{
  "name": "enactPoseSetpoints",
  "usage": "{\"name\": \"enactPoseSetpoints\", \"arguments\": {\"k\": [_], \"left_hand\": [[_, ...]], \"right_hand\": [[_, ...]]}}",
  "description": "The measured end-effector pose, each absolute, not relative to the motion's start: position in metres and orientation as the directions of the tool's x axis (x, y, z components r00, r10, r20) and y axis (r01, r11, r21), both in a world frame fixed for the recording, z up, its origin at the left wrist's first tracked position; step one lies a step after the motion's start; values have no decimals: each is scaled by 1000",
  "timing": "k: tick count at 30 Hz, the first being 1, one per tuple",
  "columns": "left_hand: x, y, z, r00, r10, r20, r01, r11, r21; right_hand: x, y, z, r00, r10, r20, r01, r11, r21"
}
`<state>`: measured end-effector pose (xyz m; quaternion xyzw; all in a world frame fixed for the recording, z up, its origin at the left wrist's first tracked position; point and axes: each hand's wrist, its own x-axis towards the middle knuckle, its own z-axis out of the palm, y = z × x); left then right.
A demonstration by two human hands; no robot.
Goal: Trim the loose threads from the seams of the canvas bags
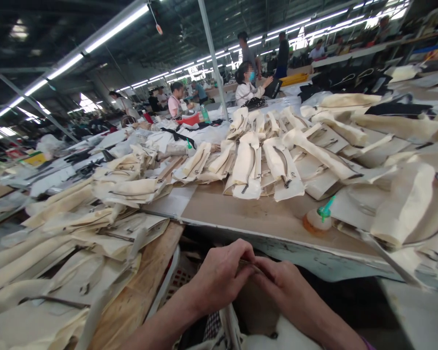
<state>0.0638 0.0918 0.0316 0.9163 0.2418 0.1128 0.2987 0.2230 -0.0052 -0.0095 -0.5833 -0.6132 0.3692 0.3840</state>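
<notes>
In front of my body, my left hand (pixel 222 272) is closed, with thumb and bent fingers pinching the edge of a grey-brown fabric piece (pixel 257 308). Close beside it, my right hand (pixel 282 279) grips the same edge between thumb and fingers. The piece hangs below my hands, and its lower part runs into pale material (pixel 295 335) at my lap. How far the held edge reaches inside my fingers is hidden. Just beyond the hands is the brown tabletop (pixel 219 204), where cream fabric pieces (pixel 246 163) with dark zippers lie in rows.
A squat bottle (pixel 317 221) with a green nozzle stands near the table edge. More cream pieces (pixel 91 218) cover the left bench, whose bare wooden edge (pixel 138 287) shows. A plastic basket (pixel 177 279) is below. Co-workers, including a masked person (pixel 246 87), are farther back.
</notes>
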Motion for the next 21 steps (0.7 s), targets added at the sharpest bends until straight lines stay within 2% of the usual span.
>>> {"name": "enactPoseSetpoints", "arguments": {"k": [6, 11, 15, 18, 21], "left_hand": [[42, 83, 39, 717, 696, -40, 596, -583, 553], [35, 79, 54, 725, 688, -39, 576, -574, 582], [33, 78, 66, 731, 680, -60, 540, -522, 661], [31, 77, 58, 717, 685, -124, 558, -459, 692], [30, 74, 42, 677, 719, -157, 591, -404, 699]], "right_hand": [[216, -7, -17, -13, 996, 86, 538, 79, -840], [217, -8, -2, -53, 985, 163, 624, 160, -765], [221, -10, 14, -126, 981, 150, 738, 194, -646], [218, -12, 8, -127, 985, 121, 811, 173, -558], [214, -14, -5, -109, 991, 84, 789, 137, -599]]}}
